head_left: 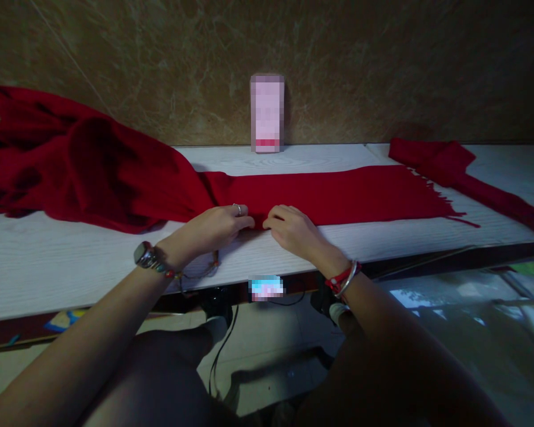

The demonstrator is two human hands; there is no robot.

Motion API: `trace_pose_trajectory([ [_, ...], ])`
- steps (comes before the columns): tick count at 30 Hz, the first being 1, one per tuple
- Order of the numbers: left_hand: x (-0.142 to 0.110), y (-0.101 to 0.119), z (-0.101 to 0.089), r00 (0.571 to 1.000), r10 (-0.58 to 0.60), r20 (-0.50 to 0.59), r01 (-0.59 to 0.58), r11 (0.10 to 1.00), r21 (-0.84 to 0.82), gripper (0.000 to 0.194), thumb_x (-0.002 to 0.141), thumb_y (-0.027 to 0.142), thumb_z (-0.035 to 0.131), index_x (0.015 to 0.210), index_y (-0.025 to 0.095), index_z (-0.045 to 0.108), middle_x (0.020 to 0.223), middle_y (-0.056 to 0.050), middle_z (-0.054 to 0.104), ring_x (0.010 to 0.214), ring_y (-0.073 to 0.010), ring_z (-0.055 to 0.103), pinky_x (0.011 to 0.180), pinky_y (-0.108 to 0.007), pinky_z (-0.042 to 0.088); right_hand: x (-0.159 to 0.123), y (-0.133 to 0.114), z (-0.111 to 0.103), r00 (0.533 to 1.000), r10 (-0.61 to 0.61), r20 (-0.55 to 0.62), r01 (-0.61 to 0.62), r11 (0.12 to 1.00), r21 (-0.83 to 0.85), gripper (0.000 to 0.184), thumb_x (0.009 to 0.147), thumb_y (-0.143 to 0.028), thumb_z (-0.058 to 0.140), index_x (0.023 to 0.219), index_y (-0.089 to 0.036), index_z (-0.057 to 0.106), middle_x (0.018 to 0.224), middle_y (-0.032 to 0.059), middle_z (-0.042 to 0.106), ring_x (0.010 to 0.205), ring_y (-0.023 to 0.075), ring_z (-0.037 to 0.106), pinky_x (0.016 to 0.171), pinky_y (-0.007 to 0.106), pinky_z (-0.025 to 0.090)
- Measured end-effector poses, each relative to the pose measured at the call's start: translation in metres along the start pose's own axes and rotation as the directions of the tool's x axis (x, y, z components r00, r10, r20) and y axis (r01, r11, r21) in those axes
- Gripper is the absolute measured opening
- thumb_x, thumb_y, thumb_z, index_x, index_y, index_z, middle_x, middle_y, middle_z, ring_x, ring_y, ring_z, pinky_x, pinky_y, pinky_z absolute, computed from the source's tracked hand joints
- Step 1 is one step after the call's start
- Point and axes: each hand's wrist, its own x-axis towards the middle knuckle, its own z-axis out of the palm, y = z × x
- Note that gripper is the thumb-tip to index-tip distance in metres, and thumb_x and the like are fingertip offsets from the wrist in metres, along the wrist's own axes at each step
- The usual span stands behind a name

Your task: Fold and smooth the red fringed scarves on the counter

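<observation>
A red scarf (338,193) lies stretched flat along a white wood-grain tabletop, its fringed end towards the right. The rest of it is bunched in loose folds at the left. My left hand (222,225), with a ring on one finger, has its fingers curled and closed on the scarf's near edge. Close beside it on the right, my right hand (289,230) pinches the same edge. A narrow gap separates the two hands. The fingertips are partly hidden against the cloth.
Another piece of red cloth (440,160) lies crumpled at the right, trailing off the table's right side. A pink upright object (267,112), pixelated, leans on the brown marbled wall (160,59). Below the white tabletop (62,261) are my legs, a dark cable and a small blurred-out screen (267,287).
</observation>
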Motion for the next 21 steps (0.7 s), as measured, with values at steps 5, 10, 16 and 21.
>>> trace_pose_trajectory([
  [5,-0.001,-0.002,0.005,0.996,-0.015,-0.087,0.016,1.0,0.013,0.026,0.086,0.013,0.042,0.094,0.015,0.066,0.091,-0.007,0.062,0.072,-0.0125,0.058,0.066,-0.023,0.048,0.002,0.0,0.0,0.999,0.031,0.027,-0.031,1.0,-0.001,0.023,0.087,-0.008,0.046,0.09,-0.015,0.068,0.089,0.0068,0.061,0.081,0.0165,0.049,0.075,0.031,0.036],
  [10,-0.002,-0.005,0.005,0.988,-0.107,-0.107,0.111,0.993,0.036,0.027,0.089,0.019,0.042,0.099,0.014,0.066,0.096,-0.01,0.064,0.079,-0.0161,0.06,0.068,-0.026,0.049,0.005,-0.005,-0.001,0.998,0.056,-0.004,-0.056,0.995,-0.081,0.019,0.089,-0.018,0.05,0.085,-0.015,0.068,0.086,0.0067,0.062,0.08,0.0172,0.049,0.073,0.031,0.034],
  [16,-0.002,-0.002,-0.001,0.99,-0.115,-0.076,0.119,0.992,0.044,0.025,0.087,0.019,0.043,0.096,0.014,0.066,0.09,-0.009,0.065,0.074,-0.0155,0.06,0.065,-0.025,0.049,0.012,-0.009,-0.002,0.998,0.053,0.023,-0.049,0.988,-0.146,0.023,0.09,-0.011,0.047,0.082,-0.014,0.068,0.083,0.0064,0.063,0.076,0.0164,0.048,0.07,0.03,0.031],
  [21,-0.002,-0.001,0.001,0.993,-0.093,-0.073,0.097,0.994,0.046,0.023,0.086,0.017,0.045,0.094,0.014,0.066,0.088,-0.008,0.064,0.072,-0.0135,0.059,0.064,-0.023,0.047,0.012,-0.008,-0.001,1.0,0.026,-0.005,-0.026,0.989,-0.144,0.027,0.09,-0.009,0.043,0.078,-0.015,0.067,0.077,0.0048,0.061,0.071,0.0157,0.045,0.068,0.03,0.028],
])
